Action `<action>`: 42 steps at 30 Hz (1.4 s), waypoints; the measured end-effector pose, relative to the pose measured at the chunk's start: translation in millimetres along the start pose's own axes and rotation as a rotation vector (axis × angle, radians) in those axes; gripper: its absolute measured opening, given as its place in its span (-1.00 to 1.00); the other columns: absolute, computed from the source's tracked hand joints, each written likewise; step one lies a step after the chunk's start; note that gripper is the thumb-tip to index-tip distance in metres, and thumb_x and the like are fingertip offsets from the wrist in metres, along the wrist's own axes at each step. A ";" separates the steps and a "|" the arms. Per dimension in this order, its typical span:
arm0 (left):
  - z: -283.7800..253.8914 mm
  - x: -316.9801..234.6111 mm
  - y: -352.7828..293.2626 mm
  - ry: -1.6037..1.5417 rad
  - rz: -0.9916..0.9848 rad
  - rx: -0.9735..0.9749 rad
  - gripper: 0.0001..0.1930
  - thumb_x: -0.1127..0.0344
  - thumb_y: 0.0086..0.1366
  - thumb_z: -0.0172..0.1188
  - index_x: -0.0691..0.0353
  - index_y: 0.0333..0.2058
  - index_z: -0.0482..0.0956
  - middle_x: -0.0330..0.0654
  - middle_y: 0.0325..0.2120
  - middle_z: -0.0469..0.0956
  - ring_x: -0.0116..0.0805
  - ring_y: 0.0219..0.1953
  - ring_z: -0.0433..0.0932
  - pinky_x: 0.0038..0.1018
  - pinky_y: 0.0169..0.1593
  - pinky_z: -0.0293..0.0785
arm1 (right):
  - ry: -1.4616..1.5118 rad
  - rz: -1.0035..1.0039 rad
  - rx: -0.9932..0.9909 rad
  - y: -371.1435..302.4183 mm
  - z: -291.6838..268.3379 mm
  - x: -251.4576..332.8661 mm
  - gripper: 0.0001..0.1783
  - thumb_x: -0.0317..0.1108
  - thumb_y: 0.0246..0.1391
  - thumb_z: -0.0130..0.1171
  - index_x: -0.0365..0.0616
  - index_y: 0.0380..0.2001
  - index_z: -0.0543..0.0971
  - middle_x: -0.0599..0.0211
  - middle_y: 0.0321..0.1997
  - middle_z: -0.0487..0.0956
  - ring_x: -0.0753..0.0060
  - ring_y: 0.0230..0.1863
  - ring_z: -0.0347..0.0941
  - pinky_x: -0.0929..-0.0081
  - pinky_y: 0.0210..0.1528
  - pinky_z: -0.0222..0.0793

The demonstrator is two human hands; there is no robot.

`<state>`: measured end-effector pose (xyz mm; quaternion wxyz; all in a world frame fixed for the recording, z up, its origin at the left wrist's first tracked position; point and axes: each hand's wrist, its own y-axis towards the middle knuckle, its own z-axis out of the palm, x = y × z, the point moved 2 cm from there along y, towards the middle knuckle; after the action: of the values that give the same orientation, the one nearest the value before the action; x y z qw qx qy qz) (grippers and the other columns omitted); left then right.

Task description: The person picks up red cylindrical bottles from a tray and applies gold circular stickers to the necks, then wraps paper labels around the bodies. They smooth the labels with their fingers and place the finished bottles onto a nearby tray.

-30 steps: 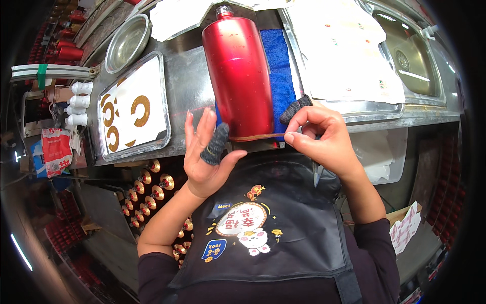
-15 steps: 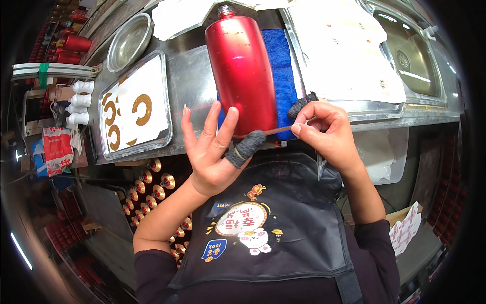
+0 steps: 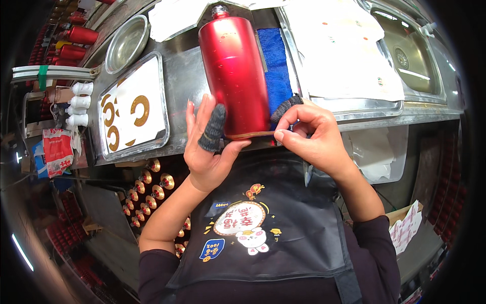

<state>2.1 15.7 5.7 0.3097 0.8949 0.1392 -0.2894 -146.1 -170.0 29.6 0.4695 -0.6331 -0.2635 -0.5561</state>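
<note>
A large glossy red bottle (image 3: 235, 76) lies on its side on a blue cloth (image 3: 276, 71), neck pointing away from me. A thin brown-gold strip (image 3: 249, 135) runs along its base edge, nearest me. My left hand (image 3: 206, 147) rests against the bottle's left side with fingers stretched out, a dark knit cot on one finger and the thumb at the base. My right hand (image 3: 316, 139) pinches the strip's right end between thumb and finger. It also wears a dark cot, and pointed metal tweezers (image 3: 308, 174) hang below its palm.
To the left stands a metal tray (image 3: 165, 119) holding white sheet with gold C-shaped decals (image 3: 140, 110). Behind it sits a steel bowl (image 3: 126, 44). White sheets (image 3: 344, 61) cover a tray on the right, beside a sink (image 3: 405, 55). Gold-collared bottle necks (image 3: 147, 197) crowd under the table.
My left fingers have shifted from spread over the base to lying along the bottle's side. My right hand has moved slightly left, bringing the strip's end to the base. The bottle has shifted slightly left.
</note>
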 end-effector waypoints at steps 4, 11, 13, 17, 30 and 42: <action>-9.7 -0.4 -19.9 0.045 -0.005 0.041 -0.39 0.34 0.06 0.53 0.39 0.09 0.56 0.10 0.30 0.39 0.22 0.32 0.38 0.30 0.35 0.02 | -0.002 -0.001 0.008 -1.6 -1.8 8.1 -0.89 -0.48 0.02 0.36 -0.19 -0.50 0.60 0.65 -0.47 0.42 0.92 -0.56 0.18 0.78 -0.51 0.02; -6.2 1.9 -25.6 0.079 0.027 0.085 -0.55 0.35 0.05 0.53 0.32 -0.07 0.66 0.11 0.31 0.38 0.25 0.32 0.37 0.31 0.35 -0.01 | -0.095 -0.096 0.004 -9.6 -4.5 16.8 -0.90 -0.45 0.07 0.33 -0.22 -0.45 0.60 0.61 -0.47 0.48 0.91 -0.56 0.24 0.77 -0.52 0.09; -6.7 1.9 -23.0 0.091 0.052 0.085 -0.55 0.36 0.03 0.53 0.30 -0.07 0.67 0.11 0.31 0.38 0.26 0.32 0.37 0.33 0.35 -0.03 | -0.015 0.002 -0.016 -8.2 -5.8 13.8 -0.88 -0.47 0.01 0.36 -0.20 -0.50 0.59 0.60 -0.43 0.43 0.89 -0.53 0.21 0.77 -0.49 0.05; -8.9 -1.1 -15.5 0.139 0.106 0.106 -0.56 0.39 -0.02 0.54 0.19 -0.09 0.71 0.11 0.30 0.39 0.25 0.30 0.39 0.35 0.34 -0.04 | 0.053 0.005 -0.036 -2.4 -6.1 6.9 -0.88 -0.48 0.01 0.36 -0.21 -0.51 0.59 0.60 -0.44 0.43 0.88 -0.52 0.22 0.77 -0.48 0.08; -14.2 -6.3 -4.3 0.255 0.165 0.130 -0.55 0.34 -0.07 0.55 0.01 -0.11 0.76 0.12 0.28 0.41 0.20 0.28 0.43 0.33 0.37 -0.06 | 0.045 0.020 -0.018 -3.6 -2.7 9.0 -0.89 -0.49 0.03 0.34 -0.21 -0.50 0.59 0.62 -0.44 0.43 0.90 -0.50 0.25 0.79 -0.46 0.10; -14.9 -6.0 -4.2 0.268 0.229 0.150 -0.54 0.41 0.00 0.52 0.12 -0.05 0.69 0.13 0.34 0.31 0.22 0.33 0.36 0.32 0.38 -0.10 | 0.075 0.019 -0.057 -1.9 -2.1 3.3 -0.90 -0.52 0.04 0.31 -0.24 -0.49 0.58 0.56 -0.39 0.47 0.89 -0.48 0.31 0.81 -0.45 0.17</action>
<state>2.0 27.9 16.9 0.2517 0.9561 0.0543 -0.1400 -147.9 -171.8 33.3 0.4660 -0.6273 -0.2239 -0.5823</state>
